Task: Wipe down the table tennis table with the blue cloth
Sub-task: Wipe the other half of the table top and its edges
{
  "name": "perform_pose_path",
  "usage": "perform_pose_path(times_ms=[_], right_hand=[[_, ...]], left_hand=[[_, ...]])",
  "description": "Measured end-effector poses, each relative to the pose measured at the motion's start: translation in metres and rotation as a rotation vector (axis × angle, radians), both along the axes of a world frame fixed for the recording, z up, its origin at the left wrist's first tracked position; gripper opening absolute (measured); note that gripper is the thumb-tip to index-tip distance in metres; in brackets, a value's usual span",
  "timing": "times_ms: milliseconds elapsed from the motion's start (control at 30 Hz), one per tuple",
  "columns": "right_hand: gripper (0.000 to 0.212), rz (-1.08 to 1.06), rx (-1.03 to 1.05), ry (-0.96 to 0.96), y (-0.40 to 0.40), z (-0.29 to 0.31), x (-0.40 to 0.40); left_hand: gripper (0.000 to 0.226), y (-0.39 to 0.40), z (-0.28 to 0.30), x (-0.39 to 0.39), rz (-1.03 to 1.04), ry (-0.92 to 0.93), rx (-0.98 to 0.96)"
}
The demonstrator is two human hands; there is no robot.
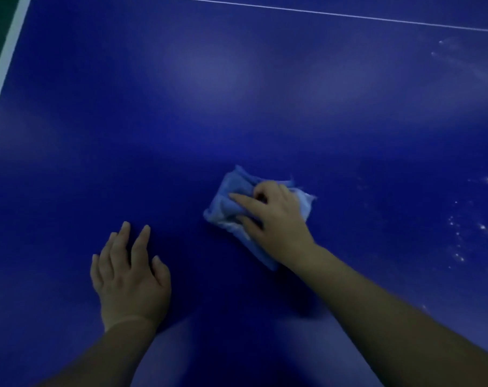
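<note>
Wiping under way, judged from the layout: right hand [276,219] pressed down on the blue cloth [231,202] near the middle of the table tennis table [237,93]; index finger stretched across the folds, other fingers bent and bunching the fabric, thumb hidden, so a light grip rather than a flat palm; left hand [128,275] laid flat on the bare surface just beside and nearer the body, fingers straight and slightly spread, holding nothing, seemingly bracing.

Looking at progress: patch around and to the left of the cloth smooth and even, likely done, though glare makes that uncertain; white specks [475,241] scattered well apart to the right, plus fainter smears [455,54] toward the far right corner near the thin white line [321,12]; that side probably still to be wiped; white edge band [2,65] at the far left untouched as far as can be told; roughly partway through, with much surface beyond the view.

Lying crumpled in a loose oblong, long axis running diagonally from far-left to near-right, roughly in line with the right forearm; far-left end bunched and raised, near-right corner trailing out under the wrist; frayed pale edge showing at the right side.
</note>
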State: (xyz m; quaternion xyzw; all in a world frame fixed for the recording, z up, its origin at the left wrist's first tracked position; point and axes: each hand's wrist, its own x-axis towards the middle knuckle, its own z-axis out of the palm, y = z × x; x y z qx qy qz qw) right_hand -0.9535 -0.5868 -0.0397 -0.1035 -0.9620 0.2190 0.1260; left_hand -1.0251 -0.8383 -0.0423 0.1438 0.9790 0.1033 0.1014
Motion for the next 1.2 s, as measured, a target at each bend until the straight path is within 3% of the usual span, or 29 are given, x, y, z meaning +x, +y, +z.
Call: perform_pose_path(times_ms=[67,200,267,333,467,567,633,767,833,900,1000,1067,1133,1200], right_hand=[[0.032,-0.175,0.085,-0.009,0.041,-0.002,0.016],[0.039,-0.793,0.116,-0.043,0.136,0.001,0.015],[0.041,-0.902,0.111,-0.089,0.134,0.002,0.001],[0.038,-0.763,0.124,-0.102,0.092,0.003,-0.01],[0.031,-0.087,0.032,-0.023,-0.041,0.006,0.023],[0.028,0.151,-0.004,-0.051,-0.056,0.01,0.068],[0.028,0.096,0.063,-0.053,-0.022,0.009,0.087],[0.035,-0.662,0.094,-0.067,0.044,0.005,0.083],[0.037,-0.887,0.084,-0.128,0.035,0.006,0.059],[0.036,-0.765,0.069,-0.102,-0.001,0.009,0.041],[0.031,-0.267,0.056,-0.038,-0.082,0.006,0.062],[0.03,-0.073,0.021,-0.066,-0.104,0.007,0.1],[0.029,-0.071,0.024,-0.089,-0.085,0.008,0.135],[0.032,-0.344,0.1,-0.074,-0.05,0.005,0.162]], left_hand=[[0.061,0.0,0.0,0.0,-0.001,0.005,0.008],[0.06,-0.001,-0.002,0.001,-0.006,0.027,0.033],[0.059,-0.002,-0.002,0.002,-0.014,0.034,0.044],[0.058,-0.002,-0.001,0.001,-0.014,0.03,0.048],[0.055,-0.002,-0.003,0.001,-0.008,0.032,0.059],[0.051,-0.003,-0.006,0.0,-0.011,0.041,0.062],[0.051,-0.004,-0.008,0.001,-0.013,0.036,0.054],[0.052,-0.006,-0.01,0.001,-0.034,0.047,0.052],[0.052,-0.006,-0.01,0.002,-0.036,0.053,0.063],[0.051,-0.006,-0.01,0.002,-0.041,0.061,0.078],[0.052,-0.005,-0.011,0.002,-0.049,0.065,0.078],[0.052,-0.005,-0.011,0.002,-0.052,0.07,0.076],[0.051,-0.005,-0.011,0.003,-0.07,0.076,0.085],[0.05,-0.006,-0.011,0.004,-0.089,0.096,0.095]])
